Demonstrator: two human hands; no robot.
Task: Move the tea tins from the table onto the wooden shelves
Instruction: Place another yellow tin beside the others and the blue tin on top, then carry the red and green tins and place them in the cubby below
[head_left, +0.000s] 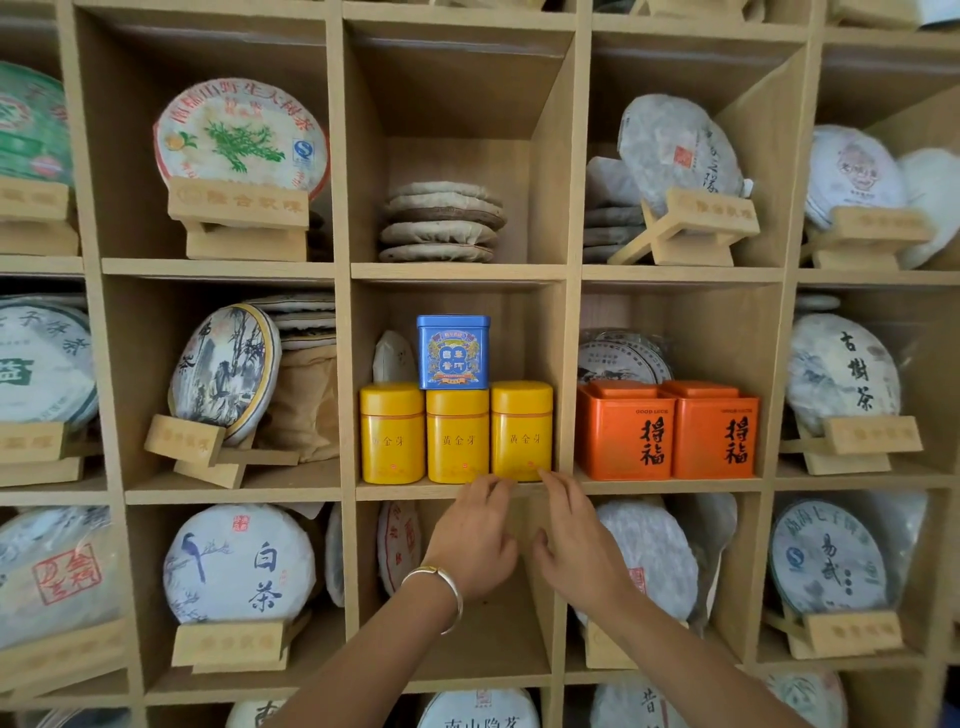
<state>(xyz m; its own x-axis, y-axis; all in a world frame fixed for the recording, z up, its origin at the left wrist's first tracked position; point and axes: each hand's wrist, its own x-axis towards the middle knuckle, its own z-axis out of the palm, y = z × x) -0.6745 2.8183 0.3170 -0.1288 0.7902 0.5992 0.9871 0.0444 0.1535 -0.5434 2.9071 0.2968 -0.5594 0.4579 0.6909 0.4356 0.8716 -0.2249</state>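
Tins on shelf, middle cubby: three yellow tins side by side at front edge, labels outward for display; blue tin stacked on top. Left hand and right hand just below rightmost tin, fingers relaxed, holding nothing. Two orange tins in next cubby.

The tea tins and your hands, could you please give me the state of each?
Yellow tins: three upright in a row, lids on.
Blue tin: upright on top of the yellow ones, lid on.
Orange tins: two side by side, lids on.
Left hand: open, empty.
Right hand: open, empty.
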